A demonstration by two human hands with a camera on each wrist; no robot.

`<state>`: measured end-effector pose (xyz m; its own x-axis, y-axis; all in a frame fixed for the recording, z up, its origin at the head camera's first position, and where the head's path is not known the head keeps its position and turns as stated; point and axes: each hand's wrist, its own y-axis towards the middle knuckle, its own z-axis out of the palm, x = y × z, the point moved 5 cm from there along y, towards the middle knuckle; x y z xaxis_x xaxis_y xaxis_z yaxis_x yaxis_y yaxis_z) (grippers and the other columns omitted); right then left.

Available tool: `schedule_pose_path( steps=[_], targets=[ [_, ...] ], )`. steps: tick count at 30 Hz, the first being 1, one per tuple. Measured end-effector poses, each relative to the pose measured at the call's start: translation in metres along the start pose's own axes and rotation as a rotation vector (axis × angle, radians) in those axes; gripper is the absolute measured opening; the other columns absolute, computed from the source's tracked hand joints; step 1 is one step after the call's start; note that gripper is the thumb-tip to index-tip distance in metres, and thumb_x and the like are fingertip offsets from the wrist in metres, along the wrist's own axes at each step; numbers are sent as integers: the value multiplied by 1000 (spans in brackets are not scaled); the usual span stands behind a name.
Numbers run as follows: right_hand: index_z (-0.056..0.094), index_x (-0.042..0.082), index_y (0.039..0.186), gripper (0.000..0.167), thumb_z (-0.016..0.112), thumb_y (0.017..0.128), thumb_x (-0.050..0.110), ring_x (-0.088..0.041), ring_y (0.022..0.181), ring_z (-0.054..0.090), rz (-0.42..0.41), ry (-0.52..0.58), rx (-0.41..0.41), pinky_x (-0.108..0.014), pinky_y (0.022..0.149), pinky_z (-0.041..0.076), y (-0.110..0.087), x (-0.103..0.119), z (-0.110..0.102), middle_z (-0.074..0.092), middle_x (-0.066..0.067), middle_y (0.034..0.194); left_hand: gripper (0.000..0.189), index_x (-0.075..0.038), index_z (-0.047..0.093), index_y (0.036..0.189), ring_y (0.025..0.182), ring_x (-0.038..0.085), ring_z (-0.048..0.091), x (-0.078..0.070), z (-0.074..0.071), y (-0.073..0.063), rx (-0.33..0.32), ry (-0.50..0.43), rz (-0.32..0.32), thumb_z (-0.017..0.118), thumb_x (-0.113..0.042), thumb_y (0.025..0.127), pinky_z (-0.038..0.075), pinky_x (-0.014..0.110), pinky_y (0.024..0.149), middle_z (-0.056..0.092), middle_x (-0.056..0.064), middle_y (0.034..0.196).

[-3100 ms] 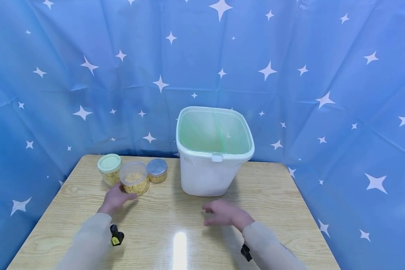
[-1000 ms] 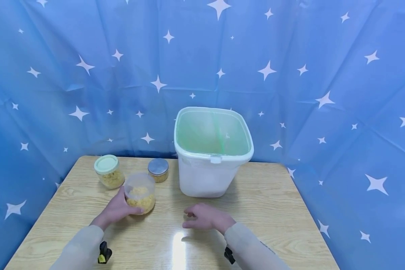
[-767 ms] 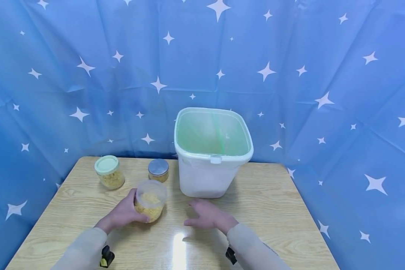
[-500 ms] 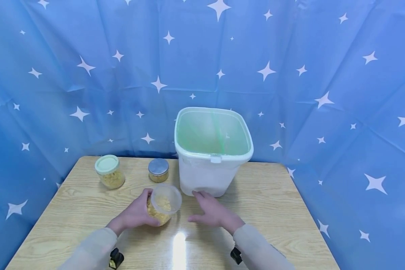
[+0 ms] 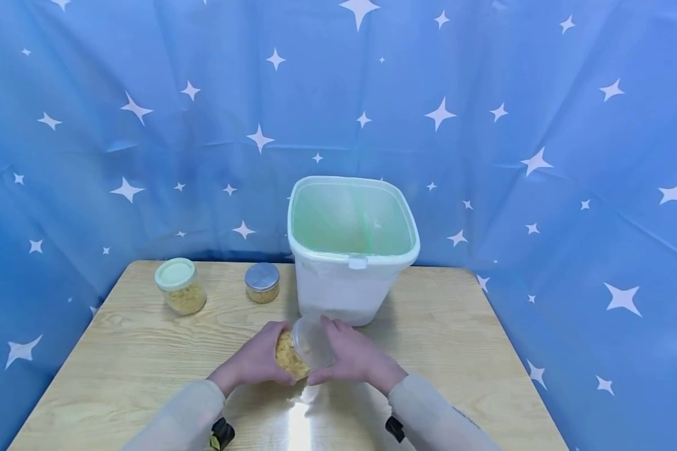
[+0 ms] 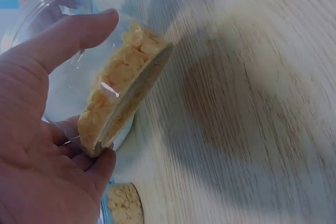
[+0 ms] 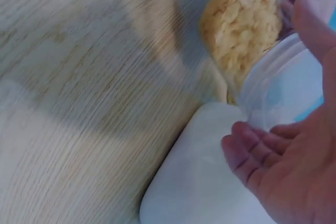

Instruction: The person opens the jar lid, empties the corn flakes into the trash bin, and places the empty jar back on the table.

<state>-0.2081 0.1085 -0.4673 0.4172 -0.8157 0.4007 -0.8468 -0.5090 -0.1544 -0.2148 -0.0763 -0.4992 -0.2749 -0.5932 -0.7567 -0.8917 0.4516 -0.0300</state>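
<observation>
My left hand [image 5: 257,358] grips a clear jar [image 5: 289,356] of yellow flaky pieces, thumb on one side and fingers on the other. Raised over the table, the jar is tipped so its translucent lid [image 5: 311,343] faces right; its shadow falls on the wood in the left wrist view. At the lid is my right hand [image 5: 356,356], thumb and slightly bent fingers spread on either side. The right wrist view shows these fingertips [image 7: 239,129] close by the rim of the lid [image 7: 278,77]. Yellow pieces [image 6: 123,77] lie gathered against the jar's bottom and side.
Just behind the hands stands a white bin [image 5: 344,285] with a pale green inside. A jar with a pale green lid [image 5: 182,291] is at the table's back left, and a short jar with a grey lid [image 5: 262,283] stands left of the bin. A starry blue curtain [image 5: 203,156] surrounds the table.
My left hand has taken the clear jar from beside the other jars, carried it right and tipped it. My right hand has spread its fingers and come to the lid.
</observation>
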Motion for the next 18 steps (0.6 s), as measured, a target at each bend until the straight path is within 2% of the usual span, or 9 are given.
schedule_pose_path(
  steps=[3,6,8,10,15,18],
  targets=[
    [22,1,153,116,63,73,75,-35,133,46,31,13,-18,-47,108,44,-1,2,0,42,-23,148,107,5,42,138,105,21,55,-5,3,2,1,9,2,92,-28,51,48,42,93,51,15,129],
    [20,-1,153,111,57,79,73,-38,133,46,65,39,-18,-50,106,45,-1,4,0,41,-27,147,107,6,41,139,104,21,56,-9,4,2,-1,32,7,92,-28,51,49,43,93,52,15,129],
    [18,-3,153,112,59,79,71,-40,133,45,82,65,-11,-52,105,45,-1,5,0,40,-30,146,106,5,41,139,105,22,57,-11,5,3,-3,54,14,92,-27,52,50,44,93,54,14,128],
    [23,-4,150,111,64,76,67,-38,128,50,94,97,-10,-51,102,47,-1,5,0,45,-28,141,106,5,41,139,108,24,58,-13,6,3,-6,71,27,92,-26,52,50,47,96,56,14,129],
    [42,2,137,100,74,66,64,-23,105,59,113,150,-41,-39,88,53,-2,0,-3,58,-11,120,105,2,41,140,115,26,56,-15,9,2,0,54,56,92,-28,54,47,51,101,56,14,132],
    [45,3,134,100,75,63,66,-19,101,59,132,147,-50,-36,85,53,-3,-3,-5,59,-8,116,106,1,40,141,116,24,55,-15,12,2,15,20,79,92,-32,54,46,50,102,54,12,132]
  ],
)
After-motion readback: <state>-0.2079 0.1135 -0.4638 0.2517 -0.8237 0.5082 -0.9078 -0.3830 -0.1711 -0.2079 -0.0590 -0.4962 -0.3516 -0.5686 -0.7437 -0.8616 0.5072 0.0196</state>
